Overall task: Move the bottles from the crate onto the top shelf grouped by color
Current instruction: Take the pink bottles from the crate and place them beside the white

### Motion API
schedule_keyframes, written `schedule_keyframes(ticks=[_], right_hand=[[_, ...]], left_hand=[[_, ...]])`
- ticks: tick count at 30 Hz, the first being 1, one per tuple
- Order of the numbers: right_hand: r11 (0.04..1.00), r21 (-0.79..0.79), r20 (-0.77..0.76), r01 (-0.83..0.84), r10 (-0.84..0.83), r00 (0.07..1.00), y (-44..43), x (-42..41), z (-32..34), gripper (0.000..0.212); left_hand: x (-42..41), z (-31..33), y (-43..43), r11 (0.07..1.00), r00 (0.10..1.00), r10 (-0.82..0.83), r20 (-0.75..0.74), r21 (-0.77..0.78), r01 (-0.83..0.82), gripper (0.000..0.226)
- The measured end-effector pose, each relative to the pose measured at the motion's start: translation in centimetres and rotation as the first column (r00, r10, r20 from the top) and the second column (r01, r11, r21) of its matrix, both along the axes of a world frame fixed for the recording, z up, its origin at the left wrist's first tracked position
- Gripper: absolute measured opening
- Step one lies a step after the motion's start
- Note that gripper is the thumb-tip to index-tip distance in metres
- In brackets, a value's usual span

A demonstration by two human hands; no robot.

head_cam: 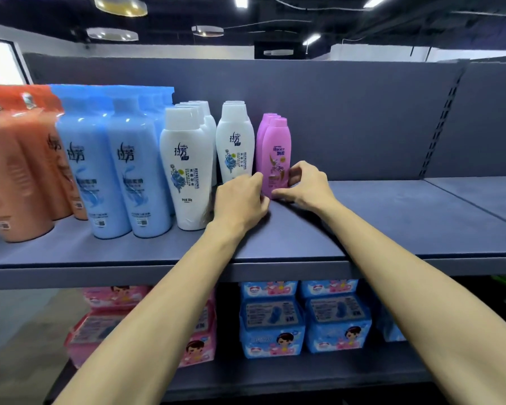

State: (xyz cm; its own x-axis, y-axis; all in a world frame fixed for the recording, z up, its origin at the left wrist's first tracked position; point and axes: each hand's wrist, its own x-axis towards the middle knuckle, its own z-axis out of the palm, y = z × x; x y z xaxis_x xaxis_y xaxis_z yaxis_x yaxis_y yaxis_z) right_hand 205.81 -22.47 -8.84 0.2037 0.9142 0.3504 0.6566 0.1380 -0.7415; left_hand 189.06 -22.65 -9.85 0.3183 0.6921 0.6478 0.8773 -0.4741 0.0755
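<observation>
Presently purple bottle is stood on top shelf, front of purple row, right of white bottles. It is pinched low between left hand and right hand, fingers curled. Placing step is judged nearly done; release is called for next, then return to crate, which is not seen.

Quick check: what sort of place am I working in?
Probably a shop aisle, or a mock-up of one: metal shelving with a slotted upright, shampoo bottles lined up by colour ending in a purple Rejoice bottle, and sanitary pad packs below.

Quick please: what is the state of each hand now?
Left hand: grips the front pink Rejoice bottle, low on its left.
Right hand: grips the same bottle's right side.
</observation>
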Motion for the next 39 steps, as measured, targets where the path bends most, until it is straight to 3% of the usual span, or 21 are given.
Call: schedule_keyframes(ticks=[26, 30, 34, 39], right_hand=[[0.99, 0.12, 0.06, 0.071, -0.078, 0.995, 1.1, 0.3, -0.7, 0.048], [0.988, 0.142, 0.031, 0.064, -0.069, 0.997, 0.3, -0.3, -0.8, 0.043], [0.98, 0.191, 0.127, 0.048, -0.073, 0.989, -2.9, -0.7, -0.6, 0.029], [0.974, 0.222, 0.263, -0.034, -0.026, 0.965, -7.8, 0.0, 0.5, 0.029]], left_hand=[[0.0, -0.6, 0.3, 0.999, 1.0, -0.011, 0.014, 0.051, 0.01, 0.017], [0.1, -0.7, 0.4, 0.997, 0.998, -0.035, -0.045, 0.063, 0.038, 0.017], [-0.1, 0.0, -1.5, 0.989, 0.993, -0.095, -0.072, 0.108, 0.102, 0.019], [-1.2, 1.8, -4.9, 0.952, 0.963, -0.203, -0.176, 0.195, 0.237, 0.018]])
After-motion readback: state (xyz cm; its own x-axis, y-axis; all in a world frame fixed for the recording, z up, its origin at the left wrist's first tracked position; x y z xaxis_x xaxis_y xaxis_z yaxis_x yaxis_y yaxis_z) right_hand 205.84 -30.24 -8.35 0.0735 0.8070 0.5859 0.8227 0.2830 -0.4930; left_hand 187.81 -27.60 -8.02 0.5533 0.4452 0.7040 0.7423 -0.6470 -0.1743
